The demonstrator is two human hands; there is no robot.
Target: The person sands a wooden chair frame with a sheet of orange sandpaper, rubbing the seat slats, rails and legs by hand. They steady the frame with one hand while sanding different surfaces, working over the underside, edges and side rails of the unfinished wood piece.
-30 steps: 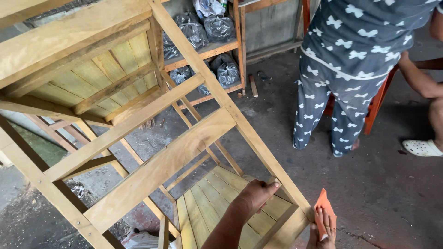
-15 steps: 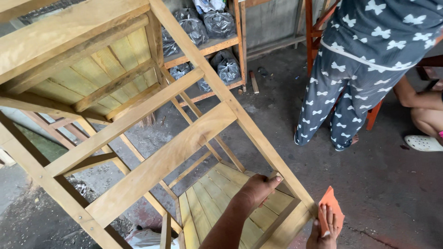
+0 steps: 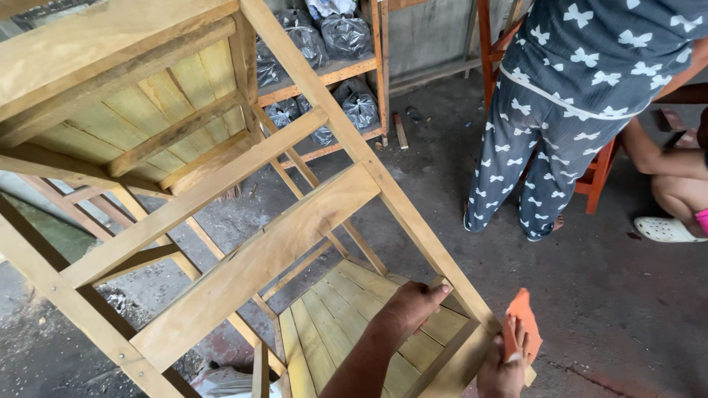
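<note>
The left hand (image 3: 413, 306) lay palm down on the slatted lower shelf (image 3: 346, 324) of a bare wooden rack (image 3: 258, 250), its fingers (image 3: 436, 292) curled loosely and stretched toward the rack's slanting corner post (image 3: 383, 177), the fingertips touching or nearly touching the wood there; it gripped nothing. The forearm ran up from the bottom edge of the view, angled to the right, with the wrist bent slightly so the knuckles sat highest. The right hand (image 3: 503, 372) was low at the frame's edge, just outside the same post, closed around the bottom of an orange folded sheet (image 3: 522, 324) that looked like sandpaper; the fingers wrapped its lower part while the upper part stood free above them. The sheet rested right beside the post's lower end, though whether it pressed on the wood could not be told. The rack leaned across the view, its broad rail (image 3: 251, 269) crossing from lower left toward the post. Beyond it, a person in dark trousers with white bows (image 3: 531, 140) stood on the concrete floor (image 3: 627, 295), and black bags (image 3: 346, 37) sat on another shelf unit behind.
</note>
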